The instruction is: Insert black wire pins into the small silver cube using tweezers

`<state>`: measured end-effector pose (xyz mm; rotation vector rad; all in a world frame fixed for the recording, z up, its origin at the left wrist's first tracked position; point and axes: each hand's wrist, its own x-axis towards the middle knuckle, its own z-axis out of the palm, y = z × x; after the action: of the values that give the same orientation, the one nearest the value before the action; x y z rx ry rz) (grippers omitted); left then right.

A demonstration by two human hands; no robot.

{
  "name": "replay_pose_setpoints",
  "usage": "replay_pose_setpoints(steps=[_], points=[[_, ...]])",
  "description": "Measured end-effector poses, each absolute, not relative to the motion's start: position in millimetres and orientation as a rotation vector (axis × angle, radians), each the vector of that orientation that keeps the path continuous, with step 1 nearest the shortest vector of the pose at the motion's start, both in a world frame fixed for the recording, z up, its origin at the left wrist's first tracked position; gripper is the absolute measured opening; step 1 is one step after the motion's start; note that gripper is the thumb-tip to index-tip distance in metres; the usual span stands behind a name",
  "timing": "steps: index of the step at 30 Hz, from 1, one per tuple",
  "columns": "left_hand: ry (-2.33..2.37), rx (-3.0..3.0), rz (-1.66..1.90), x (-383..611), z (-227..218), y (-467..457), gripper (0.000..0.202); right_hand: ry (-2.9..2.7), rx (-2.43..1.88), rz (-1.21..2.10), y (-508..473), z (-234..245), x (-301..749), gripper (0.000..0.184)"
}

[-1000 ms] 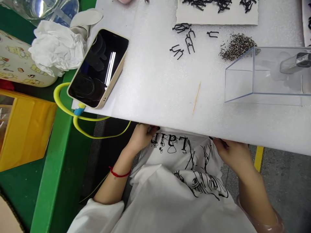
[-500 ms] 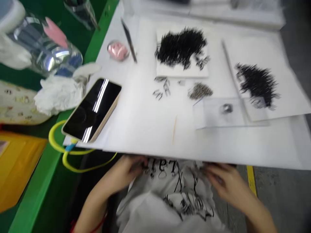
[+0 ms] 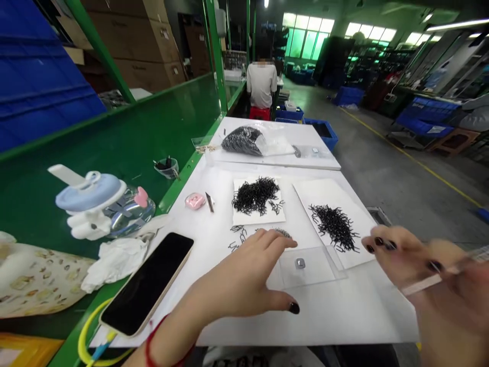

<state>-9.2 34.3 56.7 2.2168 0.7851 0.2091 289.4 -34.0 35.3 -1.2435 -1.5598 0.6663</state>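
My left hand (image 3: 244, 275) is over the white table top, fingers spread and thumb stretched out, with nothing in it. Its fingertips are beside a clear flat plastic case (image 3: 317, 272) with a small grey metal piece (image 3: 300, 263) on it. At the right edge my right hand (image 3: 435, 270), smeared by motion, is closed on a slim silvery tool (image 3: 424, 284), whose kind the blur hides. Beyond the hands are two heaps of small black forked parts, the left heap (image 3: 255, 196) and the right heap (image 3: 334, 227), each on white paper. My left hand partly covers a small pile of metal bits (image 3: 282, 232).
A phone (image 3: 148, 285) with a yellow cable lies at the table's left edge, near crumpled tissue (image 3: 114, 260) and a clear bottle (image 3: 110, 204). A pink round item (image 3: 195, 201) and a dark blade-like piece (image 3: 210, 202) lie behind. Farther back are a bag of black parts (image 3: 244, 141) and a seated person (image 3: 262, 81).
Both hands have come up from the lap to above the table. The long slim tool beside the right heap has left the paper; my right hand holds a slim tool. The view has tilted up.
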Motion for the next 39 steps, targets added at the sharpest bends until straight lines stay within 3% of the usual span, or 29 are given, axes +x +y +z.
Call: replay_pose_setpoints(steps=[3, 7, 11, 16, 19, 23, 31, 39], points=[[0.762, 2.271, 0.123, 11.8, 42.9, 50.0, 0.087, -1.491, -1.118, 0.840, 17.4, 47.4, 277.5, 0.061], [0.786, 2.313, 0.024, 15.9, 33.2, 49.0, 0.079, -1.562, -1.126, 1.043, 56.3, 38.6, 261.6, 0.059], [0.778, 2.354, -0.046, 12.7, 45.1, 49.1, 0.070, -1.739, -1.303, 1.182, 64.3, 23.6, 253.2, 0.045], [0.719, 2.331, -0.026, 12.3, 44.3, 57.5, 0.071, -1.953, -1.596, 1.059, 69.0, 22.5, 242.5, 0.027], [0.688, 2.250, 0.061, 14.0, 35.3, 63.0, 0.072, -1.990, -1.682, 1.024, 72.6, 23.1, 237.6, 0.025], [0.666, 2.112, 0.188, 13.4, 24.7, 69.0, 0.046, -1.936, -1.589, 1.097, 70.0, 16.4, 240.5, 0.017], [0.620, 1.956, 0.340, 5.4, 9.9, 73.5, 0.023, -1.580, -1.433, 1.324, 66.7, -8.1, 247.0, 0.013], [0.610, 1.898, 0.432, 9.5, 7.7, 71.2, 0.027, -1.531, -1.493, 1.379, 60.5, -12.0, 238.6, 0.013]])
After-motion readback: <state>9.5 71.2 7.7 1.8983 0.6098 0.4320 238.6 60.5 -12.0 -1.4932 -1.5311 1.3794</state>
